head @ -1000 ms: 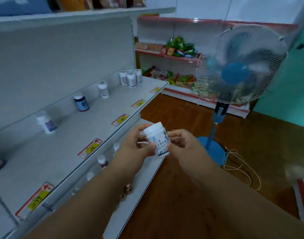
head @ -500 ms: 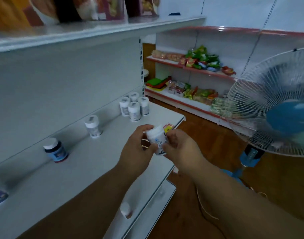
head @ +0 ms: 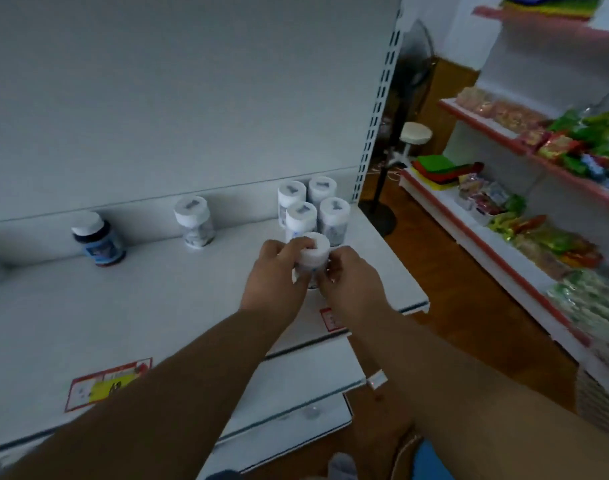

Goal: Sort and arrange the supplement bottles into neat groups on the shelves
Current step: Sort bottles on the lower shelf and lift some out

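Both hands hold one white supplement bottle (head: pixel 312 255) upright just above or on the white shelf (head: pixel 157 306), right in front of a cluster of several white bottles (head: pixel 311 211) at the shelf's right end. My left hand (head: pixel 275 275) grips its left side, fingers curled over the cap. My right hand (head: pixel 351 282) pinches its right side. Whether the bottle's base touches the shelf is hidden by my fingers. A lone white bottle (head: pixel 193 221) and a dark blue bottle with a white cap (head: pixel 99 239) stand farther left along the back panel.
Price tags (head: pixel 105 382) line the shelf's front edge. A lower shelf (head: pixel 296 393) juts out below. Across the wooden-floored aisle stand red-edged shelves of snack packets (head: pixel 555 237). A white stool (head: pixel 415 133) sits behind the shelf's upright.
I have stepped closer and carried the bottle forward and down, from out over the shelf's front edge to just in front of the white bottle cluster. The fan has left the view.
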Demonstrator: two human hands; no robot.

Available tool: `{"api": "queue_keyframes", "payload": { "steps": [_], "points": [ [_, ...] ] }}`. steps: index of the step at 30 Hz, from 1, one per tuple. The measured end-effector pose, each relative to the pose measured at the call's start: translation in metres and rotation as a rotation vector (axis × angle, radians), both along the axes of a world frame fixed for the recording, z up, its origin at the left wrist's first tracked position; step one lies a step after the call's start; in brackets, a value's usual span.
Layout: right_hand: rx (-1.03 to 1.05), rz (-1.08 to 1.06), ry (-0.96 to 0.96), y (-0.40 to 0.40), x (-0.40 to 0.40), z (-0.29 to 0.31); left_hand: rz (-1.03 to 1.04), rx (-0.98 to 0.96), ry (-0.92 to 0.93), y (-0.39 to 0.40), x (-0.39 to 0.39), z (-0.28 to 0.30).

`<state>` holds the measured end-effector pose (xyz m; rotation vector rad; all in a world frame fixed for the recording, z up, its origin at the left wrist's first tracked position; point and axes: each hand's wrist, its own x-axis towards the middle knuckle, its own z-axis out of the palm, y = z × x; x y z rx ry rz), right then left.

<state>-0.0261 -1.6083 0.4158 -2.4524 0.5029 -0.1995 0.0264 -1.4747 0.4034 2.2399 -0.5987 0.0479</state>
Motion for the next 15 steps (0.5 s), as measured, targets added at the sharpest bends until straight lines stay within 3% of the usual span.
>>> {"api": "queue_keyframes", "payload": {
  "steps": [7,15],
  "points": [
    [0.006,0.027,-0.021,-0.017,0.007,0.006,0.074,0.113,0.107,-0.001,-0.008,0.013],
    [0.029,0.213,-0.188,0.034,-0.036,0.044,0.206,0.068,0.032,0.065,-0.072,0.04]
  ]
}}
